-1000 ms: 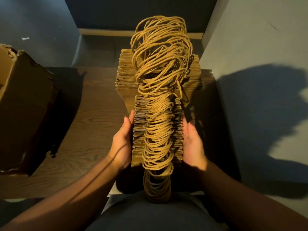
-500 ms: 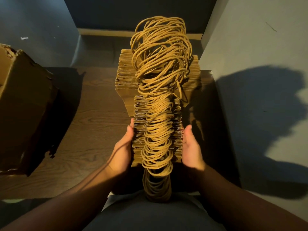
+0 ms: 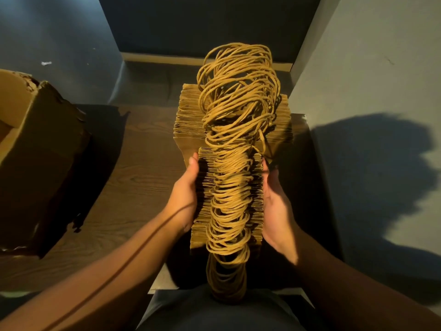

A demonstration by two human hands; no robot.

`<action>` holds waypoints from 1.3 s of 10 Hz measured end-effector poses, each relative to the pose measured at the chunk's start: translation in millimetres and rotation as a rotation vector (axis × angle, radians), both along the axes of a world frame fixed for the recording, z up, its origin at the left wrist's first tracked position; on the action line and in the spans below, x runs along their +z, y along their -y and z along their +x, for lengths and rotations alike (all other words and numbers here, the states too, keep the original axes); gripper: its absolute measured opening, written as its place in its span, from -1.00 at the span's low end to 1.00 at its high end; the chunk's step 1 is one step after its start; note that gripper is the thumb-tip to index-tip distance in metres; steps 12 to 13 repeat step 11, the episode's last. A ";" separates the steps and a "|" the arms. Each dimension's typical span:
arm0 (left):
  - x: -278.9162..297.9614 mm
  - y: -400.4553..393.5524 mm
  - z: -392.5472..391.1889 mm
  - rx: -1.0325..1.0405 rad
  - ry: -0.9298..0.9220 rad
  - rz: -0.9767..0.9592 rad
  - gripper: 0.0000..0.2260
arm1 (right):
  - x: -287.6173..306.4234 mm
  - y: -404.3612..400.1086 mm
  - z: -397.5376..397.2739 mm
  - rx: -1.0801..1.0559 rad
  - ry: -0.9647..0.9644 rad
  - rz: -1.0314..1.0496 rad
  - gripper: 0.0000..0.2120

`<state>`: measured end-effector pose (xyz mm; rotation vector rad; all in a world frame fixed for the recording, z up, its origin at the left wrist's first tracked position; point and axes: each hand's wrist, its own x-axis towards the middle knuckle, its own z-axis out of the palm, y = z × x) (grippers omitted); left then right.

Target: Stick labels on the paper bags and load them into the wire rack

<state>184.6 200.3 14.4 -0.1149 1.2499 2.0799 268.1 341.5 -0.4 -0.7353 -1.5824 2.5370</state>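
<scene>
A thick stack of folded brown paper bags (image 3: 202,206) stands on edge in the middle, its many twisted rope handles (image 3: 236,130) tangled in a long heap on top. My left hand (image 3: 185,197) presses flat against the stack's left side. My right hand (image 3: 276,206) presses against its right side, so the near portion of bags is squeezed between both palms. A wider portion of the bags (image 3: 188,125) sits farther back. No labels or wire rack are visible.
A torn cardboard box (image 3: 40,168) stands on the left of the dark wooden table (image 3: 133,177). A grey wall (image 3: 370,68) runs close on the right, and a dark panel closes off the far end.
Both hands have slid a little forward along the sides of the stack, and the fingers of my right hand have spread slightly. The bags stay in place.
</scene>
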 end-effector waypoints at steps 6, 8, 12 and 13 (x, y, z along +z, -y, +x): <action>2.5 2.4 -0.3 0.021 0.049 0.041 -0.60 | 7.6 -5.9 -4.8 0.052 -0.004 0.073 -0.35; 1.5 2.5 -3.6 -0.035 0.031 0.009 -0.64 | 4.3 -6.8 -1.4 0.087 0.009 0.129 -0.28; 18.6 27.6 -13.2 -0.011 -0.250 -0.251 -0.73 | 26.3 -30.0 -1.2 -0.087 0.085 0.172 -0.40; 18.6 27.6 -13.2 -0.011 -0.250 -0.251 -0.73 | 26.3 -30.0 -1.2 -0.087 0.085 0.172 -0.40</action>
